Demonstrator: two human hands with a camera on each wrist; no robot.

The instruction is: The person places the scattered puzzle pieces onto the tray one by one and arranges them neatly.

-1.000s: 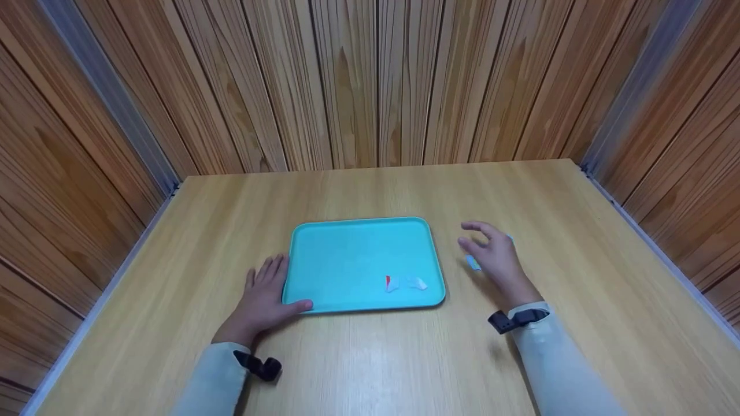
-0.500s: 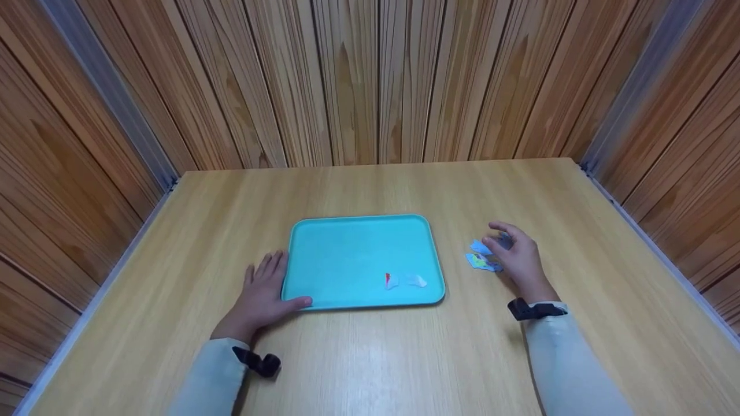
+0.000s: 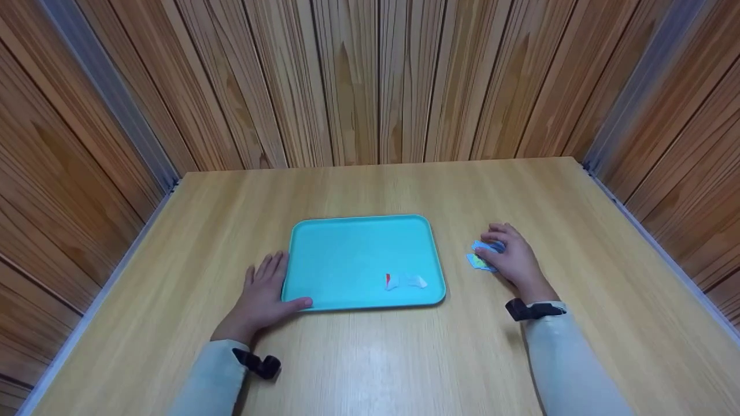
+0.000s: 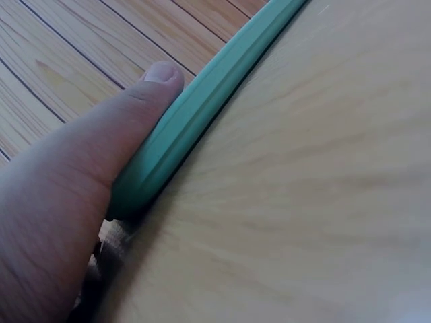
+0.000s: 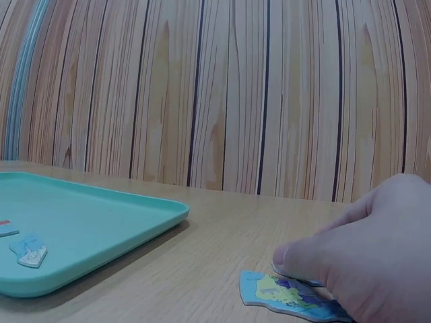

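Note:
My left hand lies at the near left corner of a turquoise tray, fingers stretched along its left side. Its thumb rests on the rim in the left wrist view. Right of the tray, my right hand is down at a small cluster of printed blue puzzle pieces. Curled fingers and thumb pinch one piece there, largely hidden by the hand. A piece with a yellow and purple print lies flat just under the thumb in the right wrist view.
Two small pieces lie in the tray's near right part: a pale one with a red edge and a whitish-blue one. Wood-panelled walls stand behind and on both sides of the light wooden table.
My right hand has moved right, away from the tray, and then lowered onto the puzzle pieces, its fingers closing toward the thumb. The left hand and the tray have stayed in place.

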